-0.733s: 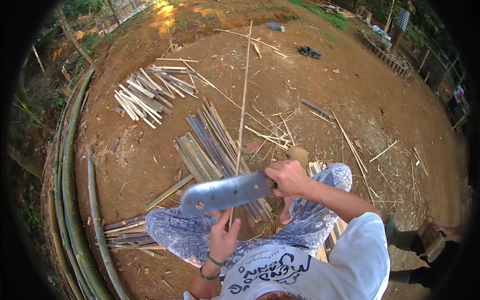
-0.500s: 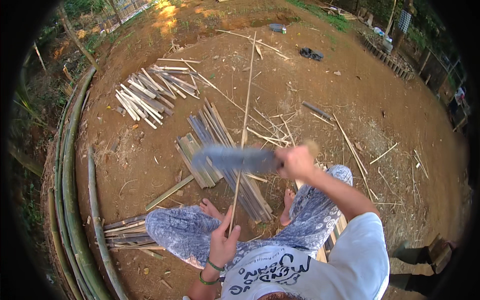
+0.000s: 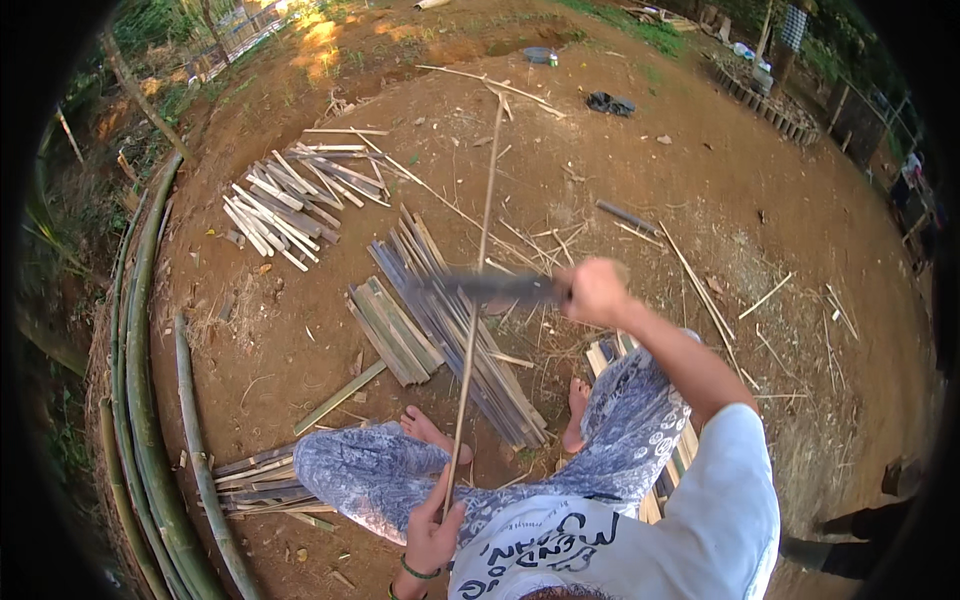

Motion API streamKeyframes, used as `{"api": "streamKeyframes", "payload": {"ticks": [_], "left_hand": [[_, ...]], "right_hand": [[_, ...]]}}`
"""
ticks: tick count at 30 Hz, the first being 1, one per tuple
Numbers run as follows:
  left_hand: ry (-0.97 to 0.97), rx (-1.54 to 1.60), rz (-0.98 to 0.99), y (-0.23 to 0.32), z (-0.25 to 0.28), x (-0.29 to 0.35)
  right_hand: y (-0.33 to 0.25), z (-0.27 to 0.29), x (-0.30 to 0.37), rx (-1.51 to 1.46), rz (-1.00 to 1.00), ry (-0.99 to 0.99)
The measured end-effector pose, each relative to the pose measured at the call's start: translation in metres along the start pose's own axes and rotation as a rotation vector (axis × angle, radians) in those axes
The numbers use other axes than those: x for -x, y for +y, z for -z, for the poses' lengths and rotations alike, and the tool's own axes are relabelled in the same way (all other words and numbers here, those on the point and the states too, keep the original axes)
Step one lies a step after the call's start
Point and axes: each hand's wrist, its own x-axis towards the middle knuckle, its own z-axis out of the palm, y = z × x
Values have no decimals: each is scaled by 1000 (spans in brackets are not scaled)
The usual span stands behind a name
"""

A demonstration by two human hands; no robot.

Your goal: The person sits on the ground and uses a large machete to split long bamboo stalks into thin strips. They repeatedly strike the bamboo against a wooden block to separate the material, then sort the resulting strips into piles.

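Single head-worn fisheye view, steeply downward from close above lap, bare feet and dirt yard beyond.

An outdoor bamboo-working yard: bare reddish dirt ground (image 3: 780, 230), heaps of split bamboo slats (image 3: 285, 195), long green bamboo poles (image 3: 140, 340) along the edge.

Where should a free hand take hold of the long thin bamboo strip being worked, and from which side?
Probably low on the bamboo strip, just above where the left hand already pinches its near end. Come from the person's left: the right hand swings a big knife across the strip higher up from the right. The strip is slender and runs far out over the ground, so a grip at the far end would let it bend.
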Motion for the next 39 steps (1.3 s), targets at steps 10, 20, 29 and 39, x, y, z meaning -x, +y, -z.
{"api": "streamKeyframes", "payload": {"ticks": [10, 20, 29, 39], "left_hand": [[-49, 20, 120, -18, 24, 29], [31, 109, 223, 5, 21, 42], [-80, 20, 254, -14, 52, 80], [-149, -1, 400, 12, 61, 116]], "right_hand": [[27, -14, -5, -64, 100, 56], [30, -30, -30, -82, 31, 72], [62, -4, -46, -10, -69, -109], [168, -23, -55, 44, -379, 32]]}}
